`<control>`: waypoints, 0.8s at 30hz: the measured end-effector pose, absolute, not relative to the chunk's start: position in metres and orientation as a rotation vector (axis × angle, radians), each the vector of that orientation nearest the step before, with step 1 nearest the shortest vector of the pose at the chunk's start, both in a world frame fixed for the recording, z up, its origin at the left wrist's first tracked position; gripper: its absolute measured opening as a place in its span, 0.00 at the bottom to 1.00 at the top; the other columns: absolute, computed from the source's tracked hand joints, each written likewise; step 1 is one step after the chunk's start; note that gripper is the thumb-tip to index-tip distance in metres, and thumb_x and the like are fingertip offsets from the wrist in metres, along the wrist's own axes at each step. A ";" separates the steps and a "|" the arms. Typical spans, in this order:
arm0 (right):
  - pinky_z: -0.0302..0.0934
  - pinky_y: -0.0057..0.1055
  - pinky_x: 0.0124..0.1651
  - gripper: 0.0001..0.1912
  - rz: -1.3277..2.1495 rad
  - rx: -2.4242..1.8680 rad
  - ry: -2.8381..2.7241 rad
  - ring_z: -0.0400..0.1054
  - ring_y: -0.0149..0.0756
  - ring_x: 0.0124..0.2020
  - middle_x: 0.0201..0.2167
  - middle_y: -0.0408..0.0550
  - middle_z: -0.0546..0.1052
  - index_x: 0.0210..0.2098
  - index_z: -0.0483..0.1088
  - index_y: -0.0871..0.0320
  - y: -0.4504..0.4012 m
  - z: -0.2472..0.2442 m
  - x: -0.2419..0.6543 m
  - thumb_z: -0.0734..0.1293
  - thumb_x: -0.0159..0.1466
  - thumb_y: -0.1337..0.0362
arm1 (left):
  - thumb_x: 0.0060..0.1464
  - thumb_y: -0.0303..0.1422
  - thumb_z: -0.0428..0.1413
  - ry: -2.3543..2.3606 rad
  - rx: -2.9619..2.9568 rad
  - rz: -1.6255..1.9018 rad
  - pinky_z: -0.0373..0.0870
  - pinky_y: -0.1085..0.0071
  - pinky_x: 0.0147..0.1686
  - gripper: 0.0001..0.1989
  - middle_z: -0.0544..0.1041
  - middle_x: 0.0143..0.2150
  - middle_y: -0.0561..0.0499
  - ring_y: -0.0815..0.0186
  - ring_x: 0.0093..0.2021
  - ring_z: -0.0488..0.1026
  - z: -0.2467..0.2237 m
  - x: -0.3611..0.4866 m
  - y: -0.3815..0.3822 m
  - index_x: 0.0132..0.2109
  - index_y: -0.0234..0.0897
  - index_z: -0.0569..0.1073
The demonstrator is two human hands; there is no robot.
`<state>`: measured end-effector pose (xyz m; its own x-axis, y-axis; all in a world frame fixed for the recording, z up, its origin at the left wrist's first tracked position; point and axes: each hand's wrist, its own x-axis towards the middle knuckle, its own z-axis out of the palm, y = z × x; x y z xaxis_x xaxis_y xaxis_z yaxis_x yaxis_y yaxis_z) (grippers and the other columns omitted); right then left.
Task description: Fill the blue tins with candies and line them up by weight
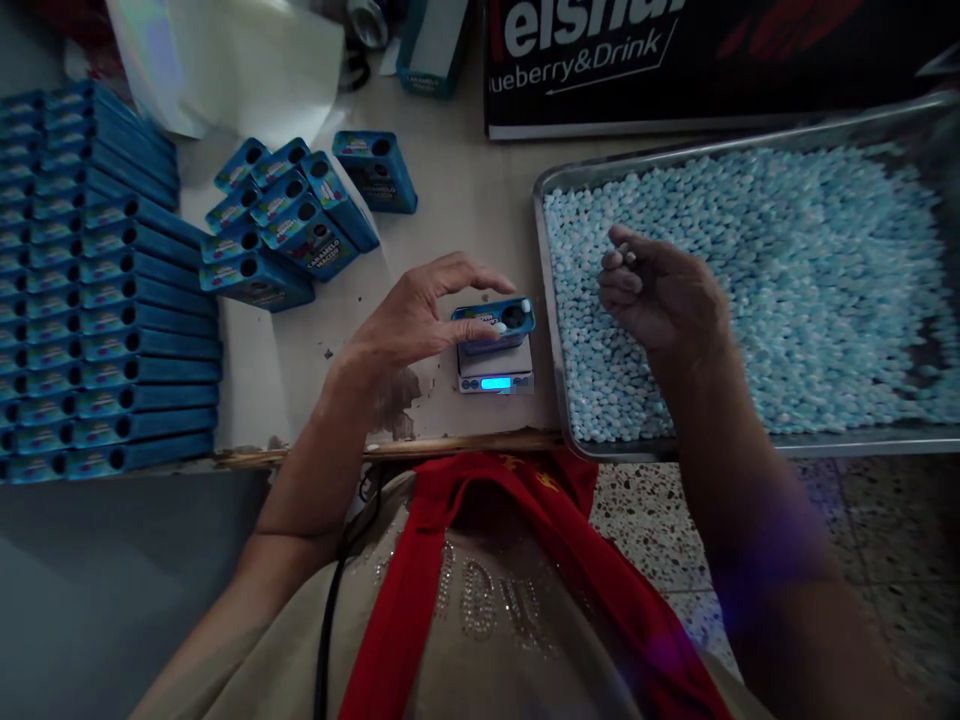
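Note:
A small blue candy box (491, 322) stands on a compact digital scale (495, 366) whose display glows blue. A dark round hole shows in the box's top, with a pale candy at its corner. My left hand (427, 310) spans the box, thumb on its near edge and index finger along its far side. Over the metal tray (562, 400) of pale blue and white candies (810, 270), my right hand (667, 295) is closed, palm partly up, with a few candies (621, 258) between the fingertips.
Blue boxes (142, 340) are stacked high at the left, with a looser cluster (300, 220) beside them and one single box (375, 172). Behind are an open blue carton (433, 50), a white bag (232, 60) and a black printed box (585, 70). The table edge (390, 452) is worn.

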<state>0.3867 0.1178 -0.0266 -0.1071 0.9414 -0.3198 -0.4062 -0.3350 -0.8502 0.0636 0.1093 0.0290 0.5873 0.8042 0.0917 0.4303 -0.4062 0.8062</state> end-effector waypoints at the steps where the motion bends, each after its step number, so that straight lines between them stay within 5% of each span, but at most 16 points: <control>1: 0.47 0.34 0.29 0.11 1.643 -1.083 -0.714 0.53 0.29 0.26 0.31 0.41 0.72 0.38 0.77 0.49 0.116 -0.025 0.383 0.80 0.62 0.57 | 0.60 0.39 0.76 0.982 2.027 0.624 0.80 0.56 0.68 0.21 0.87 0.57 0.47 0.53 0.61 0.84 0.029 0.062 0.107 0.59 0.45 0.86; 7: 0.41 0.33 0.24 0.23 1.559 -1.078 -0.962 0.51 0.30 0.23 0.25 0.40 0.69 0.32 0.77 0.48 0.101 -0.006 0.357 0.84 0.60 0.40 | 0.58 0.45 0.78 1.020 1.919 0.748 0.80 0.53 0.68 0.25 0.86 0.57 0.45 0.51 0.61 0.84 0.023 0.051 0.089 0.59 0.45 0.86; 10: 0.39 0.32 0.24 0.22 1.555 -1.049 -1.106 0.46 0.28 0.21 0.20 0.36 0.61 0.35 0.83 0.49 0.092 0.004 0.345 0.86 0.58 0.40 | 0.63 0.43 0.76 1.078 1.884 0.831 0.80 0.55 0.67 0.16 0.86 0.56 0.45 0.53 0.61 0.84 0.019 0.053 0.085 0.54 0.44 0.86; 14: 0.42 0.31 0.25 0.21 1.487 -1.094 -1.214 0.50 0.29 0.23 0.22 0.40 0.69 0.32 0.83 0.50 0.082 0.007 0.332 0.87 0.58 0.43 | 0.64 0.34 0.73 1.036 1.928 0.865 0.81 0.57 0.65 0.07 0.87 0.52 0.46 0.56 0.56 0.85 0.019 0.061 0.088 0.46 0.42 0.86; 24: 0.56 0.33 0.33 0.14 1.215 -1.191 -1.472 0.61 0.33 0.28 0.25 0.40 0.72 0.36 0.84 0.53 0.079 -0.001 0.325 0.81 0.65 0.49 | 0.63 0.30 0.73 1.015 1.948 0.822 0.80 0.61 0.60 0.05 0.87 0.48 0.47 0.59 0.51 0.85 0.019 0.076 0.093 0.44 0.39 0.85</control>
<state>0.3248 0.0794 -0.0008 -0.1722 0.9841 0.0436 0.1435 0.0689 -0.9873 0.0760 0.0932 0.0191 0.4728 0.8614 0.1856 0.3602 -0.3812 0.8514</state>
